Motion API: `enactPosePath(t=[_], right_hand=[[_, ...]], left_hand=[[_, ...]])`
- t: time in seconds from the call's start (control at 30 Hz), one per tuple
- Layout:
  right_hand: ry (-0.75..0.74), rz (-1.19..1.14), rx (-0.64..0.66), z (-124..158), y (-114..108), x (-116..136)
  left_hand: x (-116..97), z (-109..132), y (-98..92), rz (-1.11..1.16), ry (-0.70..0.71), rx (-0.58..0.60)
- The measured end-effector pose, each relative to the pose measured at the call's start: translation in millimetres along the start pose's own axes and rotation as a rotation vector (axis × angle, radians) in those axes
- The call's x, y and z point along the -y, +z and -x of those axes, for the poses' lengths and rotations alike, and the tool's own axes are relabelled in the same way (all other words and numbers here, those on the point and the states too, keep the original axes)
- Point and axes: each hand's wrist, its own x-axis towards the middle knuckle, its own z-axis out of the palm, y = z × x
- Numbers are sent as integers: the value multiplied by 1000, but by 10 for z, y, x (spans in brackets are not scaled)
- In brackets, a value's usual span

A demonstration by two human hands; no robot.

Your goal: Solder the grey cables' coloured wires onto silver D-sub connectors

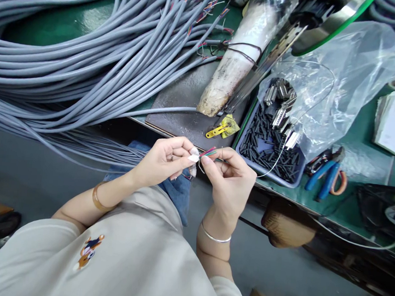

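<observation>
In front of my body, at the table's front edge, my two hands meet over a small bundle of thin coloured wires [208,153], red and green among them. My left hand [169,158] is closed, with white tape or a finger cover around its fingertips, and pinches the bundle from the left. From the right, my right hand [231,175] pinches the wires between thumb and forefinger. The grey cable behind the wires is mostly hidden by my left hand. Just beyond my hands a yellow strip tool [217,130] lies on a dark board [188,92].
Many grey cables [87,75] with stripped ends cover the table's left. A blue tray [267,165] holds black sleeves and metal connectors. Blue-handled pliers [327,174] lie to its right. A wrapped white tube [237,60] and a solder-wire spool [325,26] stand behind the board.
</observation>
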Motion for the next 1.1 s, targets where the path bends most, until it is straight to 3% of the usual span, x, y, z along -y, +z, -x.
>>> enactPosePath(t=[0.27,0.8,0.97,1.1], right_hand=[[-73,18,22,31,-1,-3],[-66,41,16,47,-49,-23],[-74,-49,26,22,-4,-22],[-96,-54,-10,18,11,-39]], left_hand=[[66,14,11,89,-41,7],[55,22,30,-23,88,-38],[79,0,35,93,16,-5],[73,-8,10,49,41,-7]])
